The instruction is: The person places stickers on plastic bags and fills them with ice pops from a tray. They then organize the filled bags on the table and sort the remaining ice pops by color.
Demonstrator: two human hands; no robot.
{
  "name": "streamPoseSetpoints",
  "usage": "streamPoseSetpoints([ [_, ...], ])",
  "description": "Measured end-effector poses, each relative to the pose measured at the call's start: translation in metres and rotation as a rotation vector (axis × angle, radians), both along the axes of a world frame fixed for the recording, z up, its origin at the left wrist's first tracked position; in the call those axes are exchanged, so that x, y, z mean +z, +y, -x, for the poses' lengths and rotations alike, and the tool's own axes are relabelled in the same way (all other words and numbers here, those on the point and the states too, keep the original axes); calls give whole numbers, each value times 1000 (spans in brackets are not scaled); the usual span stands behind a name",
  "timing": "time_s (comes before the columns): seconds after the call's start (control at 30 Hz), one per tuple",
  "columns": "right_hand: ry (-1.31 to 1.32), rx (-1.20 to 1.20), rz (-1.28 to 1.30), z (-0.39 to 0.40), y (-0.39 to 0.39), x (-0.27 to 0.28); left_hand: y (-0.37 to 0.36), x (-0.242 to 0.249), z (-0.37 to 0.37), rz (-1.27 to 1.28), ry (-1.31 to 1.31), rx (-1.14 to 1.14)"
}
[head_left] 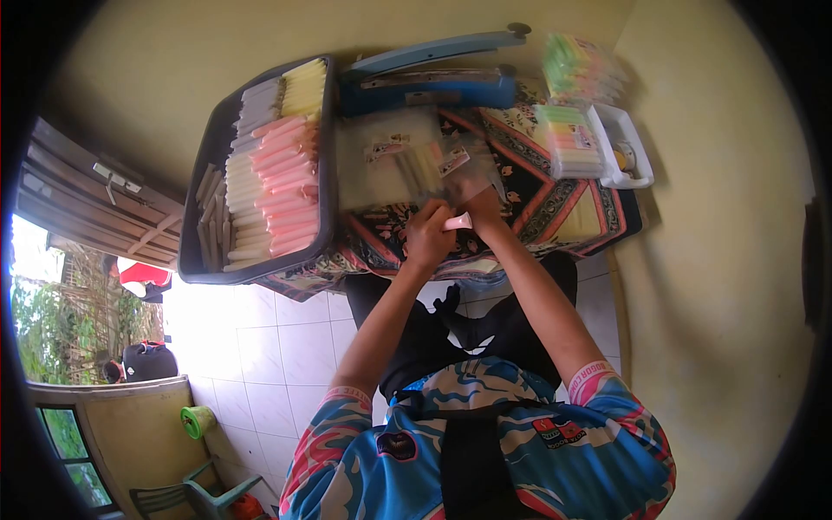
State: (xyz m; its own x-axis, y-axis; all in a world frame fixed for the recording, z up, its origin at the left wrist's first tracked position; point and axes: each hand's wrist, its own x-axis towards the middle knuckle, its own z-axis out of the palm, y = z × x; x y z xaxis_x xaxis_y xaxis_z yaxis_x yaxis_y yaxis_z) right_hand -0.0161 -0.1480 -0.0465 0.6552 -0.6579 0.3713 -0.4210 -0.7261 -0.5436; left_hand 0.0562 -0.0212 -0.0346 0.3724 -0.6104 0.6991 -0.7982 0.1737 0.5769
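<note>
My left hand is closed round a pink tube-shaped stick, whose pale flared end points right. Close beside it, my right hand is at the opening of a clear plastic bag; its fingers are blurred and partly hidden by the plastic. Pale and greyish sticks show through the plastic just beyond my hands. More clear bags with printed labels lie flat on the table. To the left, a dark tray holds rows of grey, yellow, cream and pink sticks.
A blue bag sealer with a raised arm stands behind the bags. Packed bundles of coloured sticks sit at the right, beside a white container with a tape roll. A patterned cloth covers the table. The wall is close on the right.
</note>
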Motion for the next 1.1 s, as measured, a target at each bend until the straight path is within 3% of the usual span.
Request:
streamPoseSetpoints([
  [0.17,-3,-13,6,1,0,-10,1,-2,0,-13,9,18],
  [0.27,-144,87,-184,17,8,-3,2,-3,0,-18,3,20],
  [0.37,-330,107,-125,44,31,28,3,-3,0,-35,-34,16],
  [0.47,-420,163,-335,70,47,30,5,-1,2,-62,-74,-2],
  [0.57,-567,345,-774,87,60,33,4,0,3,-69,-93,-17],
  [0.7,-521,355,-770,81,62,25,5,1,5,-78,-116,-36],
  [0.8,-726,358,-871,78,63,20,4,2,4,-56,-159,20],
  [0.9,-1189,200,-1102,77,66,37,2,0,4,11,-162,72],
  [0.93,-1213,228,-1139,83,62,37,1,0,5,40,-153,79],
  [0.97,-1084,366,-1284,102,51,36,1,1,4,31,-153,77],
  [1.03,-707,336,-1232,112,48,45,2,1,3,15,-155,71],
  [1.1,-244,14,-834,102,62,48,2,1,3,17,-102,63],
])
